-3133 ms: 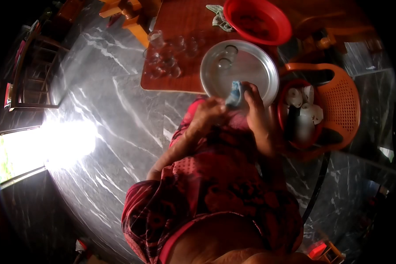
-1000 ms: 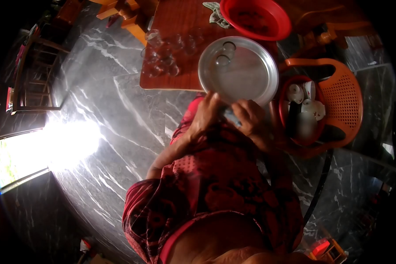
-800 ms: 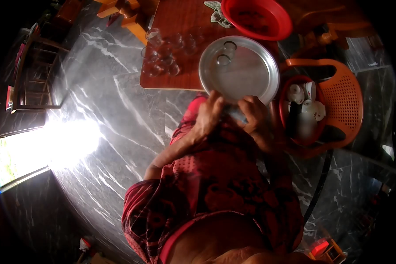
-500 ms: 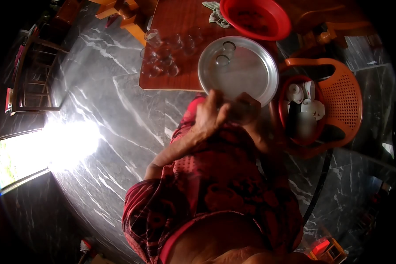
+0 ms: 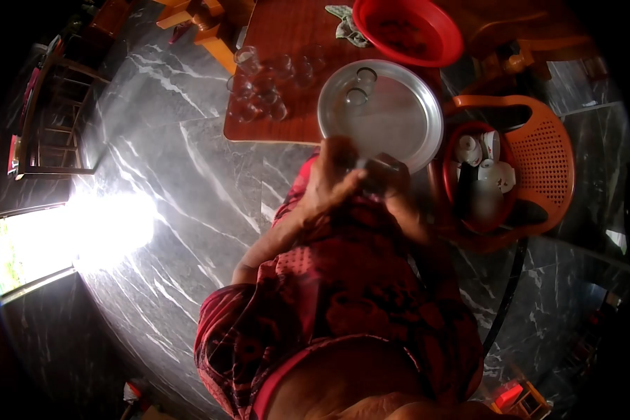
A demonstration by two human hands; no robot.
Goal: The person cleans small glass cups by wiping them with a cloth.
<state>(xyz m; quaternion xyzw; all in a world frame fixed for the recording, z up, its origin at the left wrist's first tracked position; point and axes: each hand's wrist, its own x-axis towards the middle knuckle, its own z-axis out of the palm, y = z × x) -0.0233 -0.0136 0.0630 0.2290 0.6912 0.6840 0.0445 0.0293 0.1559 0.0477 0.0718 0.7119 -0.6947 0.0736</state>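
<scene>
Just off the near rim of the round metal tray [image 5: 402, 122], fingers of the right hand [image 5: 399, 187] curl around a small glassy piece [image 5: 374, 178]. Thumb of the left hand [image 5: 327, 180] extends toward it, remaining left fingers bent; whether they pinch anything, cannot tell. Piece: dark, see-through, pale glints; probably a drinking glass, though blur and shadow hide its outline.

Step in hand, as judged: two-handed working of this single piece, above the red patterned garment [image 5: 343, 280]. Next move seems to call for a firm right-hand hold and light left-hand pressure, both kept clear of the tray's rim.

Within the tray, toward its far left: two upturned-looking glasses [image 5: 360, 87], just beside each other. Left of the tray, on the wooden table [image 5: 287, 28]: group of clear glasses [image 5: 264, 91]. Beyond the tray: red basin [image 5: 449, 45], with crumpled cloth [image 5: 350, 28] just left of it. Right of the tray: orange chair [image 5: 544, 164] bearing a red tub [image 5: 450, 164] with white crockery [image 5: 495, 176] inside.
</scene>
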